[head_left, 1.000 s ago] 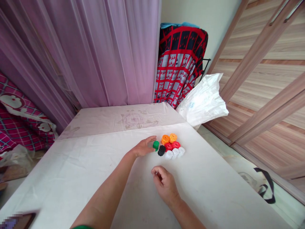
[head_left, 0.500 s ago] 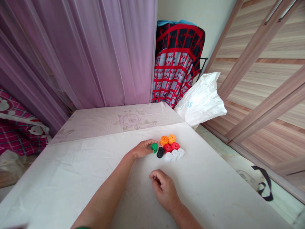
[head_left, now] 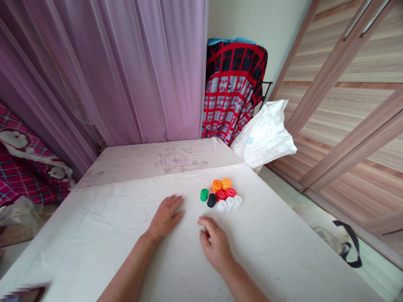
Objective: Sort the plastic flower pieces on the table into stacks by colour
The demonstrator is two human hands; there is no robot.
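Note:
Small round textured pieces lie grouped on the cloth-covered table: a green one [head_left: 204, 194] at the left, a black one [head_left: 212, 200] beside it, orange ones [head_left: 217, 186] at the back, red ones [head_left: 221, 195] in the middle and several white ones [head_left: 229, 204] in front. My left hand [head_left: 165, 216] rests flat on the table left of the green piece, fingers spread and holding nothing. Nearer to me than the black and white pieces, my right hand [head_left: 214, 243] is loosely curled with its fingers apart, and nothing shows in it.
A white plastic bag [head_left: 266, 136] stands against the table's far right corner. Behind are purple curtains [head_left: 141, 71] and a red patterned cloth [head_left: 233, 88]. A dark-edged object [head_left: 36, 295] lies at the near left. Wooden wardrobe doors [head_left: 349, 113] stand right.
My left hand has let go of the green piece and moved back to the left, its fingers now spread. My right hand has opened slightly. The camera view has shifted a little.

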